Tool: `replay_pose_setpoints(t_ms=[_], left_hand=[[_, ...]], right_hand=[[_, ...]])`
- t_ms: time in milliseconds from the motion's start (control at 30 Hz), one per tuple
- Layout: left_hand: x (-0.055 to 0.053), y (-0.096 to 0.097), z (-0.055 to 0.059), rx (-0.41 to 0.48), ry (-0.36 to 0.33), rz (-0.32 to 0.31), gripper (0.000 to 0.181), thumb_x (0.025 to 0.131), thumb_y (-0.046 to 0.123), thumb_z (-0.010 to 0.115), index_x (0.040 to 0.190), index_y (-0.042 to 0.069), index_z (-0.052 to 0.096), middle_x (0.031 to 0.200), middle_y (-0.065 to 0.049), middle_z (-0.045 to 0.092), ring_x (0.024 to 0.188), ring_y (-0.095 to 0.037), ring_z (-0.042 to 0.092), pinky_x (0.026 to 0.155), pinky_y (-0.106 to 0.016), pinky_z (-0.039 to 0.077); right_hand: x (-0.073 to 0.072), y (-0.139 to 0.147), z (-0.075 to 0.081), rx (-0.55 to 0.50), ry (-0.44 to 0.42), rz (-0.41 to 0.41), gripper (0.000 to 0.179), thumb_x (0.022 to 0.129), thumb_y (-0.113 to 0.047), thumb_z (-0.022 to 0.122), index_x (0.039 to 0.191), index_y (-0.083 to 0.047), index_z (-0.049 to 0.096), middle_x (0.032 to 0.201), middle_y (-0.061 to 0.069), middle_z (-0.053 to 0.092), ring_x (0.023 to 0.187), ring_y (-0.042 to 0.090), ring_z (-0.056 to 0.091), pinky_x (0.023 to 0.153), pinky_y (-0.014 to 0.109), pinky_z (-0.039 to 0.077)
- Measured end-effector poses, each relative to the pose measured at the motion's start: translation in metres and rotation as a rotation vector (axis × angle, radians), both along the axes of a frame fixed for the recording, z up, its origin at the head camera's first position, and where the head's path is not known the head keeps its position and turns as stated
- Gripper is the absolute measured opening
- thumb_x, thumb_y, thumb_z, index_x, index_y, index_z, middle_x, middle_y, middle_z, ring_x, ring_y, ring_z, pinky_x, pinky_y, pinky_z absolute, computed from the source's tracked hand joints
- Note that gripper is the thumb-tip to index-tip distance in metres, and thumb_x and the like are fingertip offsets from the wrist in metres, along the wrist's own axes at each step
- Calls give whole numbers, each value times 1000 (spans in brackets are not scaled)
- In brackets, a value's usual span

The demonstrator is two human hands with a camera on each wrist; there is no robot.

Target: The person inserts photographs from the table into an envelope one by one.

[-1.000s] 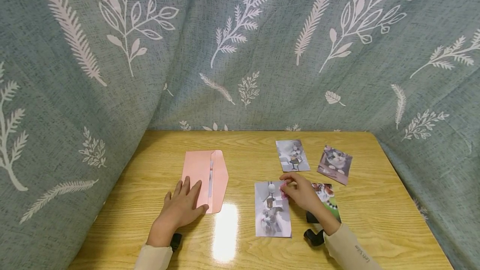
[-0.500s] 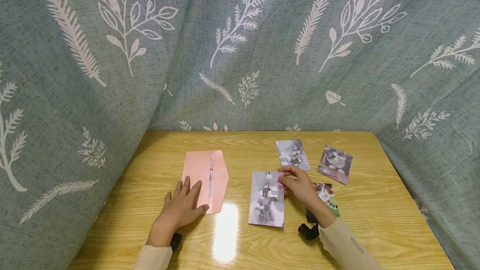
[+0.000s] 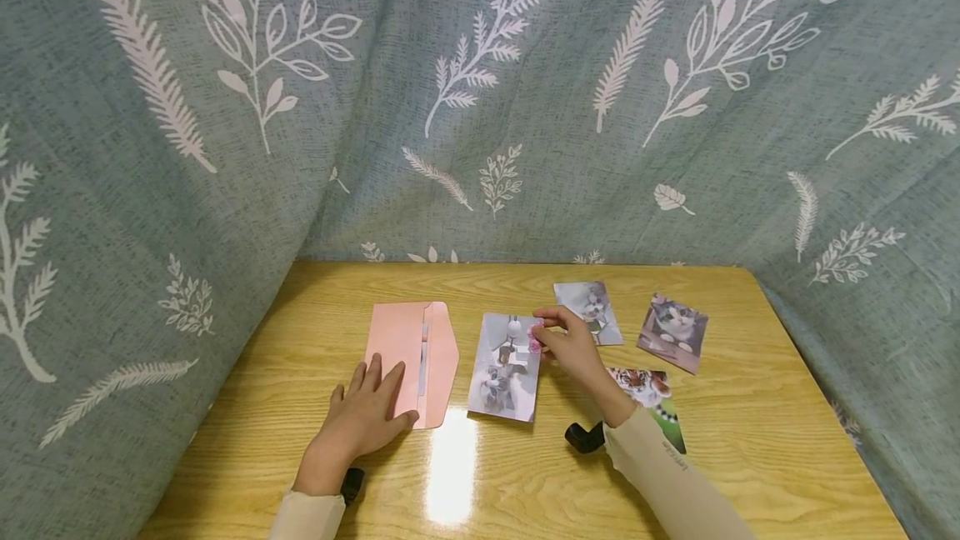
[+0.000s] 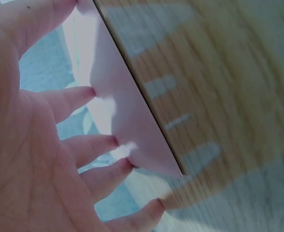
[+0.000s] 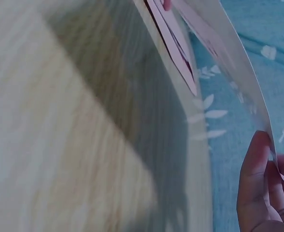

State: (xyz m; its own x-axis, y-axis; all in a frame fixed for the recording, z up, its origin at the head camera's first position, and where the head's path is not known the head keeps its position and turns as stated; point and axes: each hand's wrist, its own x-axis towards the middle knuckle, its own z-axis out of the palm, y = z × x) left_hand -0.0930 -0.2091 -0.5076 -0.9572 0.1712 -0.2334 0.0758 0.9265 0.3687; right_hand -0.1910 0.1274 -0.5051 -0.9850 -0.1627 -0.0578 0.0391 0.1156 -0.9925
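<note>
My left hand point(image 3: 363, 411) rests with spread, straight fingers on a pink envelope point(image 3: 393, 340), which lies with its flap unfolded to the right. A strip of something pale shows inside the envelope's slot. In the left wrist view the fingertips point(image 4: 110, 140) press along the envelope's edge. My right hand point(image 3: 573, 348) pinches a photo card point(image 3: 504, 373) by its upper right edge, between thumb and fingers. The card shows a grey-white cat and has a pink patch at that edge. In the right wrist view the card point(image 5: 234, 63) is raised above the table, slightly bent.
Beyond the right hand lie a grey cat photo point(image 3: 588, 307) and another cat photo point(image 3: 672, 327). A tiger photo point(image 3: 652, 398) is partly behind the right forearm. The wooden table point(image 3: 765, 440) ends at a leaf-patterned curtain point(image 3: 555, 215).
My right hand has lifted the photo card and carried it left and away from me, towards the envelope. The left hand has stayed on the envelope.
</note>
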Motion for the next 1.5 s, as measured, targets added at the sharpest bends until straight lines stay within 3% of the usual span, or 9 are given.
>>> replay_pose_setpoints(t_ms=[333, 500, 800, 1500], left_hand=[[1, 0, 0, 1, 5, 4, 82, 94, 50, 65, 158, 13, 32, 161, -29, 12, 146, -52, 12, 104, -78, 13], [2, 0, 1, 3, 7, 7, 82, 93, 51, 66, 158, 13, 33, 161, -29, 14, 145, -52, 13, 104, -78, 14], [2, -1, 1, 5, 3, 10, 82, 93, 51, 65, 158, 13, 32, 162, -29, 13, 146, -51, 12, 104, -78, 13], [0, -2, -1, -3, 7, 6, 82, 93, 51, 65, 158, 12, 32, 162, -28, 13, 146, -51, 13, 104, -78, 15]], right_hand=[[-26, -31, -8, 6, 2, -37, 32, 97, -1, 64, 126, 8, 59, 104, 16, 60, 66, 16, 66, 61, 38, 59], [-33, -46, -14, 13, -32, -60, 32, 97, -3, 64, 127, 5, 60, 109, 17, 57, 70, 18, 66, 63, 39, 59], [-39, -71, -21, 25, -47, -89, 28, 93, 0, 65, 121, 5, 63, 102, 14, 57, 64, 16, 63, 56, 33, 58], [-39, -105, -29, 70, -74, 14, 26, 93, 1, 64, 119, 4, 63, 97, 12, 57, 61, 15, 61, 50, 32, 57]])
